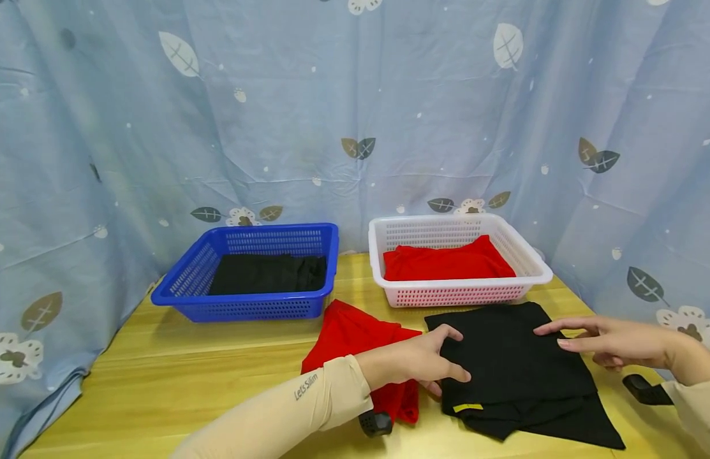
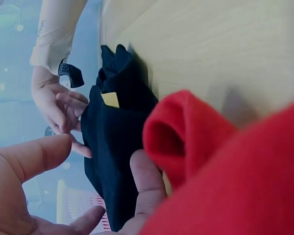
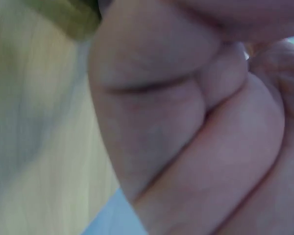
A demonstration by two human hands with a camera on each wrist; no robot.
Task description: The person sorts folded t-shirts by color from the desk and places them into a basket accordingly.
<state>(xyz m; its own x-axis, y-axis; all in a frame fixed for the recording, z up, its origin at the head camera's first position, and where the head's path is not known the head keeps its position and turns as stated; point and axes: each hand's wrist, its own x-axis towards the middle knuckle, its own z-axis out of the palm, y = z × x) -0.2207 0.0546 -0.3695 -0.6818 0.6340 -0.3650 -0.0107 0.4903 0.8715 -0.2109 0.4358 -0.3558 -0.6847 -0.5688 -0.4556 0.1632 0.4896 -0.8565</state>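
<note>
A folded black garment [image 1: 510, 357] with a small yellow tag lies on the table at right of centre. My left hand [image 1: 426, 360] is at its left edge, thumb and fingers spread apart. In the left wrist view, one fingertip of the left hand [image 2: 149, 178] lies against the black cloth [image 2: 115, 142]. My right hand [image 1: 624, 341] hovers by the right edge, index finger and thumb extended, the others loosely bent; contact is unclear. Beneath the left forearm is a crumpled red garment [image 1: 355, 338]. Blurred fingers of the right hand [image 3: 171, 122] fill the right wrist view.
A blue basket [image 1: 245, 306] containing black cloth [image 1: 263, 273] stands at the back left. The white basket [image 1: 458, 294] at the back right holds red cloth [image 1: 446, 262]. Behind the wooden table [image 1: 188, 376] hangs a patterned blue curtain [image 1: 286, 115].
</note>
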